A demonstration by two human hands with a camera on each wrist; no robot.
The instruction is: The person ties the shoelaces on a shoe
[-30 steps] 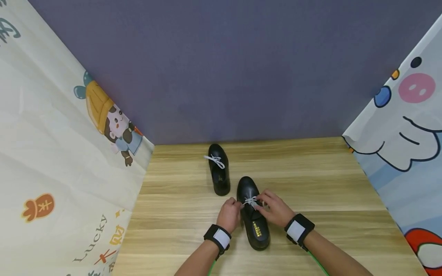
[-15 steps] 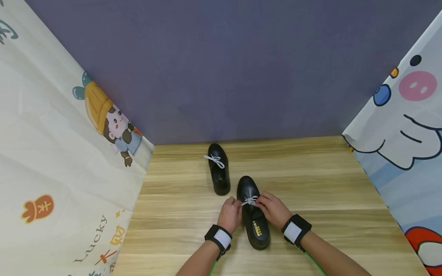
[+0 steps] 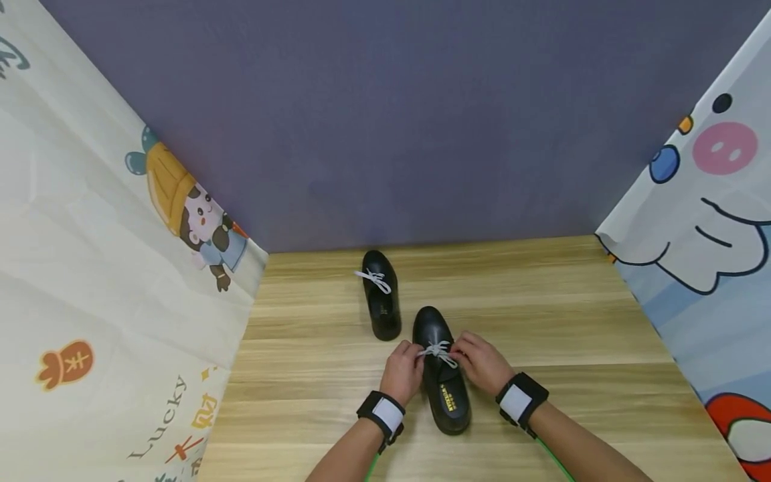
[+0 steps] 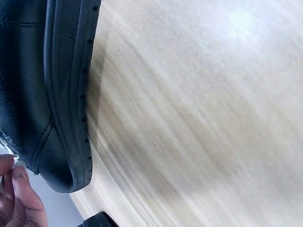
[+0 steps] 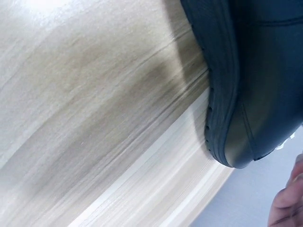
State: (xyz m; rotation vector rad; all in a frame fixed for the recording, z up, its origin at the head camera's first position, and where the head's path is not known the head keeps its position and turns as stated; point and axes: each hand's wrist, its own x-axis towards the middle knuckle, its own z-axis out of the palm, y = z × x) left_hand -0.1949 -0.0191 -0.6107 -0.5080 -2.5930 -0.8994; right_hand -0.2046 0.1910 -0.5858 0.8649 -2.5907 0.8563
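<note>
A black lace-up shoe stands on the wooden floor between the two hands, toe pointing away from me. Its white shoelace is tied in a knot, with a loop lying toward the heel. On the shoe's left side, my left hand pinches one lace part between thumb and finger; the left wrist view shows those fingertips at the laces. From the right, my right hand pinches another lace part close to the knot. That hand's fingers are partly cut off in the right wrist view.
A second black shoe with a tied white lace stands farther forward and left, near the purple-grey wall. Printed cartoon sheets hang on the left and right. Both wrists wear black straps.
My right hand has drawn slightly outward to the right from the knot, and a lace loop now shows below it. The left hand has stayed nearly in place. Both shoes have not moved.
</note>
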